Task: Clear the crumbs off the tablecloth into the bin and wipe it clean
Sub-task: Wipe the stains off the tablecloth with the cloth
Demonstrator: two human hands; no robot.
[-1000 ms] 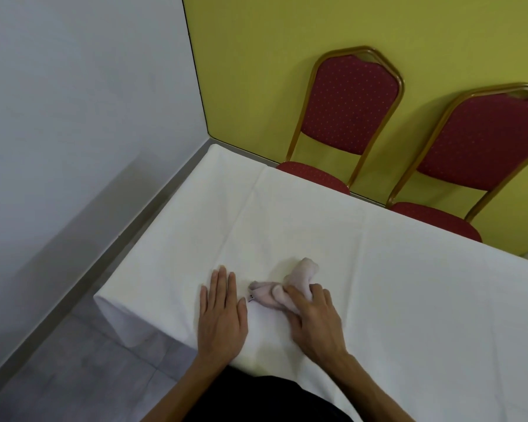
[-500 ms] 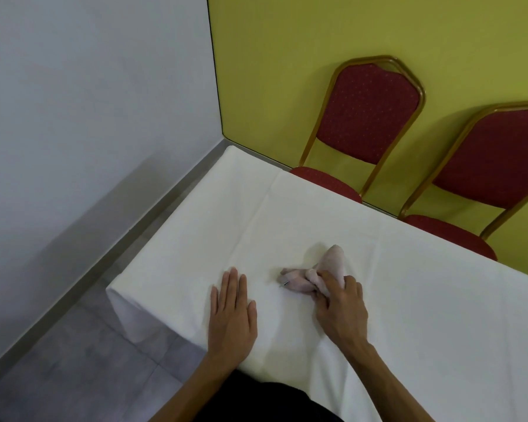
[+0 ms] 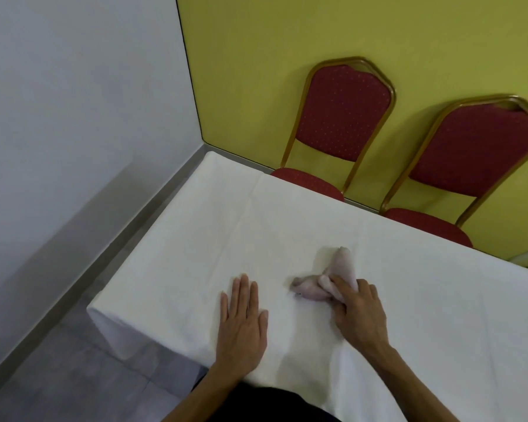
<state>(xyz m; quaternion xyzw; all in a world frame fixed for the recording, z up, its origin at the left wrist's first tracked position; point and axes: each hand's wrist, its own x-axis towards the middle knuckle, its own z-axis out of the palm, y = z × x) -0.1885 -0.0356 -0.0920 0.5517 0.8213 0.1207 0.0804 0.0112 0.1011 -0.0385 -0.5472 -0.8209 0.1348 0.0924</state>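
A white tablecloth (image 3: 195,239) covers the table in front of me. A crumpled pale pink cloth (image 3: 342,269) lies on it near the front edge. My right hand (image 3: 358,312) presses down on the near part of that cloth, fingers laid over it and slightly bent. My left hand (image 3: 243,321) rests flat on the tablecloth a short way to the left of the cloth, fingers straight and together. I can make out no crumbs on the tablecloth, and no bin is in view.
Two red padded chairs with gold frames (image 3: 342,117) (image 3: 476,147) stand along the far side of the table against a yellow wall. A grey wall runs on the left, with a strip of grey floor (image 3: 58,360) between it and the table's left end.
My right hand has slid the pink cloth a little to the right, away from my left hand. The left hand has stayed flat in place. The view has shifted slightly.
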